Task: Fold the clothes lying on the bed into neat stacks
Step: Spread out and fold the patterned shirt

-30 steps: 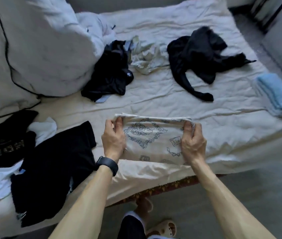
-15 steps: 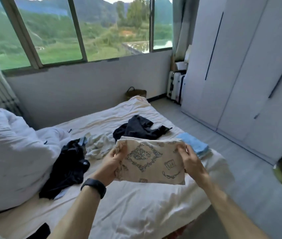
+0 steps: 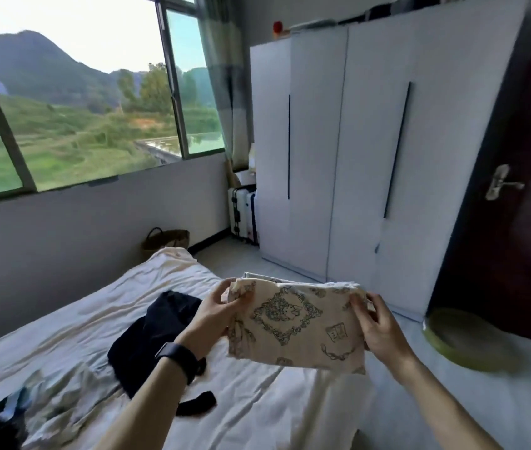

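A folded cream garment with a blue-grey print [image 3: 296, 326] hangs in the air above the bed's right edge. My left hand [image 3: 215, 315] grips its left side and my right hand [image 3: 379, 331] grips its right side. Beneath and to the left, a crumpled black garment [image 3: 147, 339] lies on the cream bed sheet [image 3: 72, 323]. More rumpled pale and dark clothes [image 3: 14, 414] lie at the lower left corner. The blue folded stack seen earlier is hidden.
A white wardrobe [image 3: 371, 157] stands to the right, beside a dark door [image 3: 517, 190]. A green round basin [image 3: 465, 339] sits on the floor by the door. A suitcase [image 3: 241, 212] and a woven basket [image 3: 167, 240] stand under the window.
Both hands lifted the folded printed garment off the bed and carried it up and to the right. My view swung up from the bed toward the wardrobe.
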The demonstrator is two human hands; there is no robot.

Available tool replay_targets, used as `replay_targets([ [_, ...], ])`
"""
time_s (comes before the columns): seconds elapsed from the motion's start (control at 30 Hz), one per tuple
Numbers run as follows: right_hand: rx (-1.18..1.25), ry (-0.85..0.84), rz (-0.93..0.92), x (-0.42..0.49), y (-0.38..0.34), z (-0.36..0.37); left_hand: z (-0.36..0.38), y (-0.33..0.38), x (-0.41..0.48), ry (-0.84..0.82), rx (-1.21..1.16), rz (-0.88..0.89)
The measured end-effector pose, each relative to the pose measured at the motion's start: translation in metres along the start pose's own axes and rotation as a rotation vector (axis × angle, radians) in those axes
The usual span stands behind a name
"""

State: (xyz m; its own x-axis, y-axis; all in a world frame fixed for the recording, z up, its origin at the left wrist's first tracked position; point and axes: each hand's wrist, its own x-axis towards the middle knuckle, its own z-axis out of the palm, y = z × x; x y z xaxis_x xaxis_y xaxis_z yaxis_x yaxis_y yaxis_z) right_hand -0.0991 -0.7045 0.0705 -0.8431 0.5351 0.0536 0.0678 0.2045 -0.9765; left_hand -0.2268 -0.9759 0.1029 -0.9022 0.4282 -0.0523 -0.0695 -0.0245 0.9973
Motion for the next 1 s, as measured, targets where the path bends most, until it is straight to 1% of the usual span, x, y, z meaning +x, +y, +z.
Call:
replay_targets([
  [0.1, 0.069, 0.047, 0.004, 0.039, -0.012, -0.029, 0.028, 0.021, 0.052, -0.066, 0.07, 0.056],
  [0.2, 0.074, 0.116, 0.001, 0.072, -0.019, -0.058, 0.062, 0.034, 0.106, -0.096, 0.154, 0.13],
  [0.4, -0.009, 0.26, -0.048, 0.142, -0.005, -0.13, 0.148, 0.036, 0.209, -0.144, 0.321, 0.214],
  [0.57, -0.056, 0.308, -0.106, 0.221, 0.015, -0.195, 0.23, 0.028, 0.287, -0.137, 0.344, 0.228],
  [0.7, -0.039, 0.262, -0.114, 0.289, 0.027, -0.246, 0.285, 0.029, 0.336, -0.092, 0.33, 0.229],
  [0.8, -0.055, 0.212, -0.117, 0.339, 0.033, -0.275, 0.313, 0.029, 0.366, -0.035, 0.345, 0.234],
  [1.0, -0.054, 0.075, -0.06, 0.439, 0.062, -0.284, 0.329, 0.012, 0.429, 0.073, 0.415, 0.216],
])
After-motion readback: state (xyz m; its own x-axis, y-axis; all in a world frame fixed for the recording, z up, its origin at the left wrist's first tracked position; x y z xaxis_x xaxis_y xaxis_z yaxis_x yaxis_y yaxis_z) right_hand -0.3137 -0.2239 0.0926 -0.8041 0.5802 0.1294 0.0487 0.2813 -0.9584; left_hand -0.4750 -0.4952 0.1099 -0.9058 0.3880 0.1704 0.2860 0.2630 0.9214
